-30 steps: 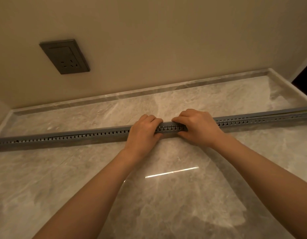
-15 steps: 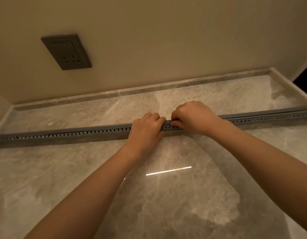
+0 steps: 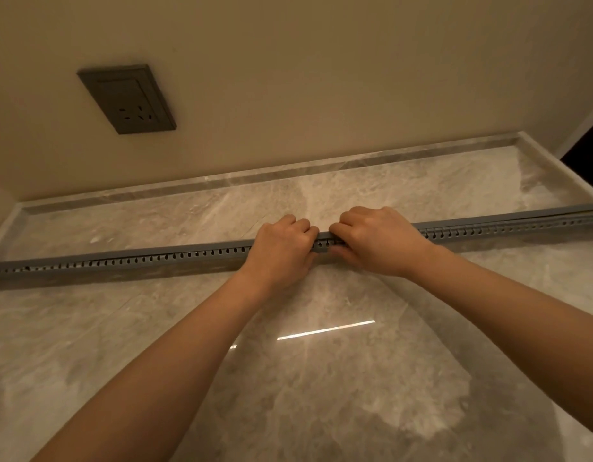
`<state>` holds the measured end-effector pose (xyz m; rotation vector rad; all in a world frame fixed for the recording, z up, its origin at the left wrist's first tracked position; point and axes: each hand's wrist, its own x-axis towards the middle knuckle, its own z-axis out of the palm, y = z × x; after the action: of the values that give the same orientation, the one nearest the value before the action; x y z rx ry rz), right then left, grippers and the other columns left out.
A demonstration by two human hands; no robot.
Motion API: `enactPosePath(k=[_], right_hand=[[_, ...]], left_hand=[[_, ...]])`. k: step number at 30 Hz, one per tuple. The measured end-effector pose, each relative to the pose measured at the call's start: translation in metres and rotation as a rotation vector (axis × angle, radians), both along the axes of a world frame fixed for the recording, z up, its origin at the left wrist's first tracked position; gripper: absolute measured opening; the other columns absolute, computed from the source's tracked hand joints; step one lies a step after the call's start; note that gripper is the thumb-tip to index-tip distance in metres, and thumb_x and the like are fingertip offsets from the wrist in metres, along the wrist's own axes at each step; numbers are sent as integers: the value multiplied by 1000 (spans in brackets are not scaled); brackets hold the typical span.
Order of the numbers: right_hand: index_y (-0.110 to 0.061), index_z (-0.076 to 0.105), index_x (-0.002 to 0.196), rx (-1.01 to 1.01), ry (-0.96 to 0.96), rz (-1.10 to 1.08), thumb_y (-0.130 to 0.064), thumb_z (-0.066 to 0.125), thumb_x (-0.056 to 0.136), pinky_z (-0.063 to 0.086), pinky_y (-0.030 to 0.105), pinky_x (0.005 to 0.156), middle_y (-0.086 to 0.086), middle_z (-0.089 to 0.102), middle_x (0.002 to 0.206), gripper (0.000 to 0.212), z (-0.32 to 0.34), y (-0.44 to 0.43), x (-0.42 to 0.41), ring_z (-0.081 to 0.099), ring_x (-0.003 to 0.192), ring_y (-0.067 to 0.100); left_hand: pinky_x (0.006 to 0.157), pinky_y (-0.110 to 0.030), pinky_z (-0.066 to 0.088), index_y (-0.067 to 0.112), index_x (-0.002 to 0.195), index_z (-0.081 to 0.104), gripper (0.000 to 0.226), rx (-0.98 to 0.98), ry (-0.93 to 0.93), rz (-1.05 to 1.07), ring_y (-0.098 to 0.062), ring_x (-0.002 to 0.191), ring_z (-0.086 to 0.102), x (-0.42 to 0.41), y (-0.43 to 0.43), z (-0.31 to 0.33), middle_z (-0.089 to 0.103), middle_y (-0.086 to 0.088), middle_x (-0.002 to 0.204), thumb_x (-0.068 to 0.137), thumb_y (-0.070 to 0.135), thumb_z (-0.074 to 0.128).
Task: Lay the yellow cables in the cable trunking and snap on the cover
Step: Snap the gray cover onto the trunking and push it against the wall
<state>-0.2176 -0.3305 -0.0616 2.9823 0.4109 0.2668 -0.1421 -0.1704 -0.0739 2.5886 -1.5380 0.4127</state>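
A long grey slotted cable trunking lies across the marble counter from the left edge to the right edge. Its grey cover sits along the top; toward the far right end it looks slightly lifted from the trunking. My left hand and my right hand grip the trunking side by side at its middle, fingers curled over the cover, thumbs on the near side. No yellow cable is visible; the inside of the trunking is hidden.
The marble counter has a raised lip at the back and on both sides. A beige wall rises behind it with a dark socket plate at upper left. A dark opening shows at far right.
Both hands have come closer together on the trunking, the right hand shifting left along the cover. The view has tilted slightly.
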Motion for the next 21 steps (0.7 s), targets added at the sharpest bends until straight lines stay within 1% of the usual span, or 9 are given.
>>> enactPosePath(k=[1,2,4,6,9,11,15,19,21], right_hand=[[-8,61,95,-11,11,-12,-38,53,90,31,31,52,8,62,87,31,0,-1,-1,57,80,25],[-10,59,101,-33,14,-28,-40,53,89,31,32,54,6,61,93,32,-1,0,-2,55,86,23],[-11,55,103,-73,28,-80,-31,53,89,30,31,55,4,59,97,25,-4,5,-4,53,90,21],[-11,52,98,-117,36,-147,-19,49,90,30,31,55,4,59,96,12,-5,14,-2,52,87,21],[-9,51,96,-130,51,-191,-11,47,89,28,31,56,6,60,96,8,-5,19,3,54,86,23],[-9,51,95,-127,68,-186,-11,48,88,28,32,56,6,61,96,8,-3,19,6,55,86,24],[-10,51,92,-112,86,-177,-11,49,87,27,31,57,6,61,94,6,2,18,9,56,84,23],[-10,54,87,-106,93,-151,-11,50,85,28,30,57,6,63,89,4,1,15,12,57,80,24],[-10,55,87,-100,63,-132,-12,51,86,27,30,55,5,64,87,5,-1,12,10,57,78,24]], left_hand=[[45,-24,28,5,73,66,19,1,6,-10,-27,61,58,1,0,0,62,-7,64,66,19,76],[47,-27,28,4,79,66,19,4,10,-17,-27,67,58,2,0,-1,64,-8,70,72,21,72],[51,-29,27,5,88,65,22,5,-8,-15,-27,76,58,4,0,-4,64,-8,79,79,25,64],[50,-28,27,5,84,66,21,22,-10,-29,-27,72,58,1,0,-2,64,-8,75,78,24,66],[45,-24,27,4,71,66,18,62,-17,-34,-27,58,57,-1,0,3,62,-8,62,67,18,76],[45,-24,27,3,69,66,18,56,-35,-45,-27,56,57,-1,0,4,62,-9,61,66,17,77],[49,-28,28,1,78,66,18,49,-17,-58,-31,67,59,3,-2,4,64,-12,70,75,18,68],[44,-24,25,0,63,64,17,82,-25,-84,-30,53,58,1,-3,7,60,-12,56,63,11,76],[45,-25,25,1,67,64,15,55,-33,-89,-29,58,58,3,-2,5,61,-11,60,70,14,72]])
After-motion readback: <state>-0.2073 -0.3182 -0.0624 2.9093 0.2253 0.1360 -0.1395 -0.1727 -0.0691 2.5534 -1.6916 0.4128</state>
